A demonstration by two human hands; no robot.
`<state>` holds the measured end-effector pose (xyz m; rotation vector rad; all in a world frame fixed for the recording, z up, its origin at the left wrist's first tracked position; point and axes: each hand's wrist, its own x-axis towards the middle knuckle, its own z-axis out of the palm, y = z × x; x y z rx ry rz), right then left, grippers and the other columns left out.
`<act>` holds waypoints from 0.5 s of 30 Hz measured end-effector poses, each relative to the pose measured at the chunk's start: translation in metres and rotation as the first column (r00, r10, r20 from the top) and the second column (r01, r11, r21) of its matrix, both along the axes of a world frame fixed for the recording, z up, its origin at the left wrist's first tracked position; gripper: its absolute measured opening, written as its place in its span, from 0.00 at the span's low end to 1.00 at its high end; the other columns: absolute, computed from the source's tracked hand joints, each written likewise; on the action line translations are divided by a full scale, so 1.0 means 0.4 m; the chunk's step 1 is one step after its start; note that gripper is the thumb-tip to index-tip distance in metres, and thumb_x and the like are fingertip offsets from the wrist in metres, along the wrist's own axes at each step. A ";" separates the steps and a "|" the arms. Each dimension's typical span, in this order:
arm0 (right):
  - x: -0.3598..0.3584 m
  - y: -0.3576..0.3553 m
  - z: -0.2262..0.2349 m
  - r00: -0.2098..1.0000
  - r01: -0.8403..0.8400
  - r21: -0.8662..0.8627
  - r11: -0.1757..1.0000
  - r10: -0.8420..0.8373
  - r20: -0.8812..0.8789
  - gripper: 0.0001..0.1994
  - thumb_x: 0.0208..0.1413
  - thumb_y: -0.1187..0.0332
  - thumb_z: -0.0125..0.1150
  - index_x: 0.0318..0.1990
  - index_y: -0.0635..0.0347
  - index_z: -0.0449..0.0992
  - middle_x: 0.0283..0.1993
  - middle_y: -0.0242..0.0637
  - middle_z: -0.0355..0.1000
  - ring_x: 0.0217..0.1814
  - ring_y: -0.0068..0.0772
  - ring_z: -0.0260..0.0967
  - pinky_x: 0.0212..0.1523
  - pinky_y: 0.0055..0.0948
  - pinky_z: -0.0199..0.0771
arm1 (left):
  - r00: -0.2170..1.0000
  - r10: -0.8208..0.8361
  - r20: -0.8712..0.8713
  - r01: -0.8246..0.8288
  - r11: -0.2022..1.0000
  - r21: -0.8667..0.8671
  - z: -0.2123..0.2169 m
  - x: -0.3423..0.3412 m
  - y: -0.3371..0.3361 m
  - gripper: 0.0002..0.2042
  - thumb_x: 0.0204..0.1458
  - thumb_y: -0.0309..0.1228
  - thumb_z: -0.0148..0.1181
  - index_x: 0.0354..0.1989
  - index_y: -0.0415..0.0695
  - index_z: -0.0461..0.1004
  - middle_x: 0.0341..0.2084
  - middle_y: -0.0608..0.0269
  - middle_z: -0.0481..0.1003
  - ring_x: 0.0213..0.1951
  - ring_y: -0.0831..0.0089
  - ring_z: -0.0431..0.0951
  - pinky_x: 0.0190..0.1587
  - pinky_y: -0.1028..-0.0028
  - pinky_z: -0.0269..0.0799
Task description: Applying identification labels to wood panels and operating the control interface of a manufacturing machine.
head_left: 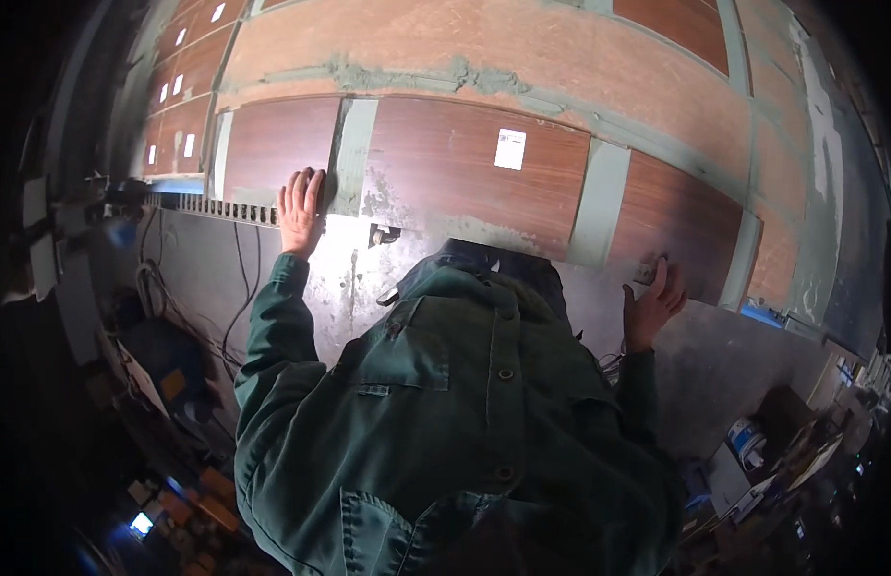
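Reddish-brown wood-grain panels lie in a row on a large worktable. My left hand (300, 213) rests with its fingers stretched out on the near edge of the left panel (273, 144), by a pale greenish strip (354, 134). My right hand (655, 302) has thumb and fingers spread at the near edge of the right panel (681, 206), its fingertips touching that edge. Beside its thumb is a small greyish piece (645, 274), too small to name. Between the hands lies a middle panel (465, 182) with a white label (510, 150).
A small dark metal fitting (383, 235) sits at the table edge near my left hand. A slotted rail (229, 210) runs along the left edge. Cables (162, 288) hang below it. Tan boards (484, 43) with greenish residue lie beyond. A white-and-blue tub (746, 442) stands at lower right.
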<state>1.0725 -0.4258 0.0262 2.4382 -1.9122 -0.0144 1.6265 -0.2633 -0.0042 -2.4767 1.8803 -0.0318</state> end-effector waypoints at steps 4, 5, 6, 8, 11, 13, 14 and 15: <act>-0.007 -0.103 -0.044 0.960 -0.280 -0.096 0.955 0.280 -0.009 0.29 0.47 0.68 0.55 0.60 0.54 0.57 0.59 0.43 0.56 0.60 0.47 0.53 0.61 0.48 0.50 | 0.998 -0.049 0.049 0.052 0.996 -0.076 -0.012 0.052 -0.010 0.30 0.45 0.21 0.48 0.61 0.52 0.57 0.57 0.63 0.60 0.59 0.63 0.59 0.59 0.60 0.52; -0.010 -0.119 -0.046 0.940 -0.339 -0.098 0.935 0.340 -0.007 0.28 0.47 0.69 0.53 0.59 0.54 0.58 0.59 0.43 0.57 0.59 0.47 0.55 0.60 0.48 0.52 | 0.998 -0.062 0.017 0.063 0.992 -0.105 -0.012 0.061 -0.020 0.27 0.48 0.25 0.48 0.60 0.54 0.57 0.56 0.63 0.60 0.58 0.62 0.59 0.58 0.59 0.53; -0.013 -0.127 -0.047 0.917 -0.398 -0.101 0.912 0.399 -0.006 0.27 0.48 0.70 0.52 0.59 0.55 0.59 0.59 0.44 0.57 0.58 0.48 0.56 0.59 0.47 0.53 | 0.996 -0.062 0.067 0.064 0.998 -0.028 -0.017 0.072 -0.013 0.30 0.45 0.20 0.48 0.61 0.52 0.56 0.57 0.63 0.60 0.59 0.63 0.59 0.58 0.62 0.55; -0.015 -0.131 -0.047 0.905 -0.424 -0.116 0.898 0.425 -0.016 0.27 0.47 0.72 0.51 0.59 0.56 0.59 0.59 0.44 0.58 0.57 0.48 0.56 0.58 0.46 0.54 | 0.994 -0.077 0.071 0.079 0.997 -0.023 -0.016 0.077 -0.007 0.30 0.45 0.21 0.48 0.61 0.52 0.56 0.57 0.63 0.60 0.59 0.63 0.59 0.57 0.62 0.55; -0.015 -0.135 -0.033 0.891 -0.454 -0.112 0.884 0.451 -0.045 0.27 0.46 0.74 0.51 0.58 0.57 0.60 0.58 0.45 0.58 0.56 0.48 0.57 0.57 0.45 0.56 | 0.996 -0.080 0.040 0.082 0.995 -0.053 -0.005 0.079 -0.017 0.31 0.43 0.21 0.49 0.61 0.51 0.57 0.57 0.64 0.60 0.58 0.63 0.59 0.57 0.62 0.56; -0.011 -0.139 -0.011 0.886 -0.463 -0.100 0.881 0.459 -0.064 0.27 0.45 0.74 0.52 0.58 0.57 0.61 0.58 0.44 0.59 0.56 0.48 0.57 0.56 0.44 0.57 | 0.997 -0.079 0.015 0.079 0.996 -0.040 0.021 0.087 -0.021 0.31 0.43 0.21 0.50 0.60 0.51 0.58 0.57 0.64 0.61 0.58 0.63 0.60 0.57 0.63 0.56; -0.004 -0.142 0.004 0.893 -0.450 -0.078 0.890 0.446 -0.067 0.28 0.43 0.76 0.52 0.57 0.57 0.62 0.57 0.44 0.60 0.56 0.48 0.58 0.56 0.42 0.58 | 0.997 -0.080 -0.006 0.080 0.997 -0.023 0.043 0.092 -0.023 0.30 0.42 0.21 0.50 0.60 0.50 0.59 0.56 0.65 0.62 0.58 0.62 0.60 0.57 0.63 0.57; 0.000 -0.147 0.030 0.899 -0.435 -0.054 0.899 0.431 -0.074 0.28 0.42 0.77 0.53 0.56 0.57 0.63 0.57 0.43 0.61 0.56 0.47 0.59 0.55 0.41 0.60 | 0.995 -0.093 -0.027 0.091 0.994 -0.068 0.076 0.091 -0.037 0.30 0.40 0.20 0.51 0.58 0.50 0.61 0.55 0.64 0.63 0.57 0.63 0.61 0.57 0.64 0.58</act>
